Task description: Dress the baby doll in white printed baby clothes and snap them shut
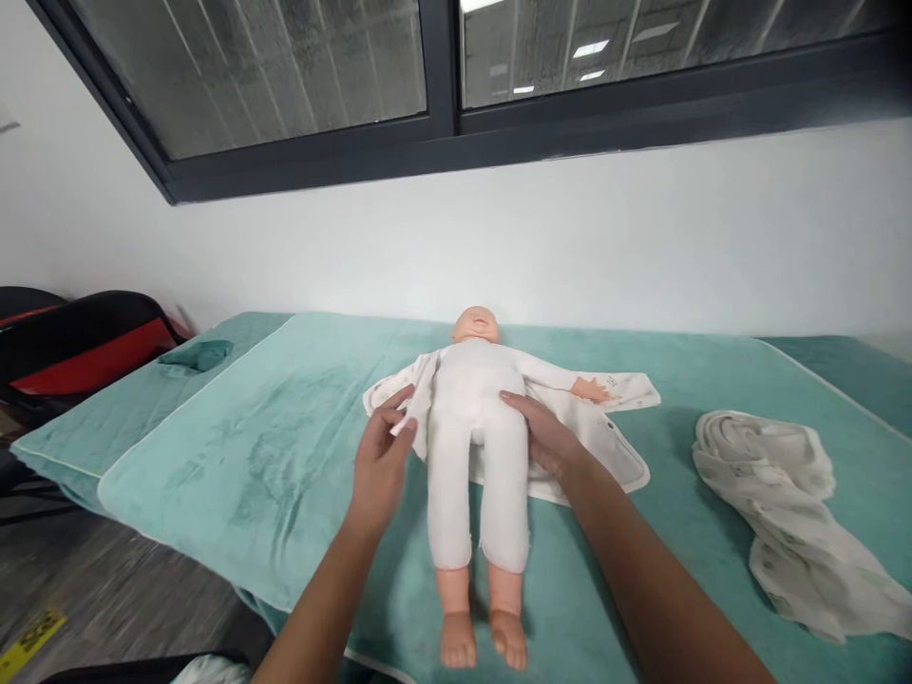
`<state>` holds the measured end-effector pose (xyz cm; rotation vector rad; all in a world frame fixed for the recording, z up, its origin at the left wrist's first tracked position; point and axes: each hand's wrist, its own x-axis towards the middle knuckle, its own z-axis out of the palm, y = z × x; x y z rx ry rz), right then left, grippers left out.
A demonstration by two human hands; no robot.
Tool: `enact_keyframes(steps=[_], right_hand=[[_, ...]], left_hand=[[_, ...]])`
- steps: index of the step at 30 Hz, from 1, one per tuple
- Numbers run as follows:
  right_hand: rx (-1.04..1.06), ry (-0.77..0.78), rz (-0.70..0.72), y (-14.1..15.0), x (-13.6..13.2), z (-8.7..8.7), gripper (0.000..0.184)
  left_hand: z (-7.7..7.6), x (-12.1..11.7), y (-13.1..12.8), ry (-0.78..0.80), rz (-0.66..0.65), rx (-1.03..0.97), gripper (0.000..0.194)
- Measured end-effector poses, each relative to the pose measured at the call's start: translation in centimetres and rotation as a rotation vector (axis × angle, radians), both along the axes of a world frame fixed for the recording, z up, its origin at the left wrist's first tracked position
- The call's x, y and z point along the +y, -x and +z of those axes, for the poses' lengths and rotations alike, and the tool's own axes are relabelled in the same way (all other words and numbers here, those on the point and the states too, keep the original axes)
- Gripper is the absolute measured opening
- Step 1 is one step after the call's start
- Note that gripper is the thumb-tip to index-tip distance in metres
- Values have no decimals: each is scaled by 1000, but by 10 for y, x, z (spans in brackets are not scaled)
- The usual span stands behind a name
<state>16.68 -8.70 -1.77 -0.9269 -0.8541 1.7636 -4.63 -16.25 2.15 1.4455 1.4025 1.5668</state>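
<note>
A baby doll (474,408) with a white cloth body lies on its back, its head toward the wall and its bare feet toward me. Beneath it is spread a white baby shirt (613,454), opened out to both sides; one small doll hand rests over the sleeve at the right. At the doll's left edge in view, my left hand (381,465) has thumb and fingers closed on the folded shirt edge. My right hand (548,435) grips the doll's hip, thumb on top; its other fingers are largely hidden.
A green padded cover (285,418) lies over the table or bed. Crumpled white patterned cloth (784,513) is at the right. Black and red chairs (85,351) stand at the left. Behind are a white wall (541,247) and a dark-framed window (446,66).
</note>
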Motion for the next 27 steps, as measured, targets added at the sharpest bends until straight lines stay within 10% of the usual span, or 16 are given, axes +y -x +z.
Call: enact_keyframes(steps=[10, 19, 27], right_hand=[[-128, -80, 77, 1, -3, 8, 46], [-417, -134, -9, -7, 3, -3, 51], [-626, -254, -25, -22, 8, 3, 46]], left_hand=[[7, -2, -37, -88, -284, 504, 14], [20, -6, -39, 38, -450, 153, 11], [0, 59, -4, 152, 190, -139, 16]])
